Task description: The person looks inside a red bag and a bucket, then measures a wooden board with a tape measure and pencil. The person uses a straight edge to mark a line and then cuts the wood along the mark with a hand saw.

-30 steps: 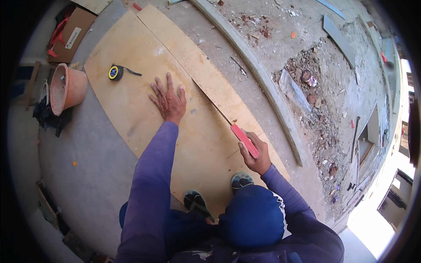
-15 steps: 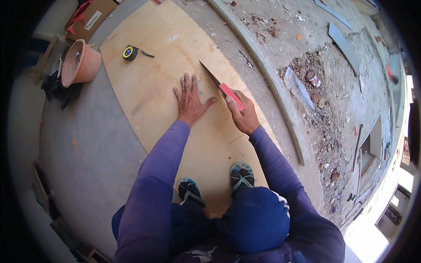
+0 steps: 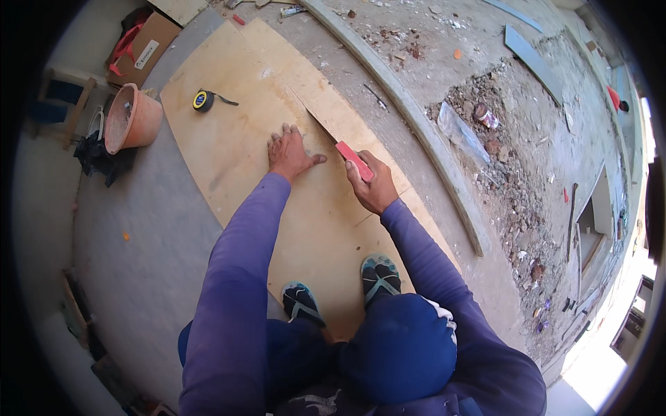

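A sheet of plywood (image 3: 229, 159) lies flat under both my hands and my sandalled feet. My right hand (image 3: 375, 184) is closed round the red handle of a handsaw (image 3: 356, 162). The saw's narrow dark blade points away to the upper left, along a thin line in the sheet; whether its teeth sit in the wood I cannot tell. My left hand (image 3: 290, 154) presses on the plywood left of the blade, fingers bent and thumb held out, with nothing in it. Farther off on the sheet rests a black and yellow tape measure (image 3: 203, 101), its strap trailing right.
An orange bucket (image 3: 134, 119) stands left of the sheet, beside a black plastic bag (image 3: 104, 158). Behind it is a cardboard box (image 3: 148, 50). A long concrete kerb (image 3: 409, 114) runs along the right, with rubble (image 3: 517, 201) and a clear plastic bottle (image 3: 461, 133) beyond.
My left hand has drawn its spread fingers in and bent them. The saw and my right hand have shifted slightly down and left in the picture. The whole view has moved a little.
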Demonstrator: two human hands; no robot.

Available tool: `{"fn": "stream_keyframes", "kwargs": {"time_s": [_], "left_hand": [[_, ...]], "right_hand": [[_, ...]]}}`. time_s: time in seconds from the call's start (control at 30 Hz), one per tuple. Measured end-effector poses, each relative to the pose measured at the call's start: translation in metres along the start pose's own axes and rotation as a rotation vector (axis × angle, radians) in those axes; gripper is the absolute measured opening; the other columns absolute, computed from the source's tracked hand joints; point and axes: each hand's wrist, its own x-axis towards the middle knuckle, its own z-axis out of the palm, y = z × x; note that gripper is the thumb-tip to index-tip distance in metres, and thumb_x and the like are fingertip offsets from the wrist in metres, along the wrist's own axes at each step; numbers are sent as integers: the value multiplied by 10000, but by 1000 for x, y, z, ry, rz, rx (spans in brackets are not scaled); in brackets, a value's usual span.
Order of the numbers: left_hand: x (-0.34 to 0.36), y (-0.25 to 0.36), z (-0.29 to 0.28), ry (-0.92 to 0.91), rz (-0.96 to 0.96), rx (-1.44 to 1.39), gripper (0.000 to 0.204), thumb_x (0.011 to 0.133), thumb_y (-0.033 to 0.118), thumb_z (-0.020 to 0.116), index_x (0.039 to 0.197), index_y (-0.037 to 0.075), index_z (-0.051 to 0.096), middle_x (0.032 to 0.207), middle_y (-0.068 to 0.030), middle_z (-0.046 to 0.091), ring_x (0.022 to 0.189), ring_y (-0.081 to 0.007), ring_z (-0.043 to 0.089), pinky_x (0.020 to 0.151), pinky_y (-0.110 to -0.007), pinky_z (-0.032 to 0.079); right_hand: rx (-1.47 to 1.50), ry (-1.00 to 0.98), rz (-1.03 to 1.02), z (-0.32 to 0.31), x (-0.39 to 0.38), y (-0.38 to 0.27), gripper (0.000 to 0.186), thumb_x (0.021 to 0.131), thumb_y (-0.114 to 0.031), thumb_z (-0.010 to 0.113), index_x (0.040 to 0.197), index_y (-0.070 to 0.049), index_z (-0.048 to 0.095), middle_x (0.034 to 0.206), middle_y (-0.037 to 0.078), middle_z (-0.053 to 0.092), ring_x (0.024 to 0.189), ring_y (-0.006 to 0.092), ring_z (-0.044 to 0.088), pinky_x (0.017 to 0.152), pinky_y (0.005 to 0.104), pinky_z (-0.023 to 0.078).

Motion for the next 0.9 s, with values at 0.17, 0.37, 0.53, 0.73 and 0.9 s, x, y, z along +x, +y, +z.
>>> {"fn": "stream_keyframes", "kwargs": {"time_s": [0.17,0.37,0.53,0.73,0.9], "left_hand": [[5,-136,-92,-154,94,-83,677,909,485,812,1360,-6,698,1382,-258,680,1312,-397,640,1114,-448,513],[-45,-253,-112,-15,-186,141,419,928,350,814,1041,-46,738,1031,-282,760,1003,-441,739,877,-482,580],[-67,-247,2,-160,-684,-439,614,960,491,773,1051,-111,692,922,-222,743,825,-360,767,630,-490,620],[-108,-282,36,14,-892,-779,788,916,514,824,1273,-141,573,1162,-270,700,925,-373,754,742,-512,651],[-92,-265,49,89,-941,-811,815,873,492,881,1285,-135,562,1214,-272,679,958,-364,723,832,-523,638]], "right_hand": [[9,-36,-3,-43,-103,2,294,1016,-152,666,1248,31,660,948,257,740,894,371,776,813,382,587],[-2,-8,34,-49,-88,5,304,1010,-166,677,1234,39,668,957,259,738,870,384,769,816,392,583],[3,0,33,-7,-16,15,283,1013,-206,690,1154,37,657,935,287,700,849,462,715,782,433,561],[-7,-69,25,-80,-144,-16,298,1028,-132,642,1263,50,660,1011,245,744,951,334,777,869,368,577],[-44,-35,46,-39,-55,-5,279,1011,-156,679,1213,37,665,1002,269,730,890,400,749,836,395,575]]}}
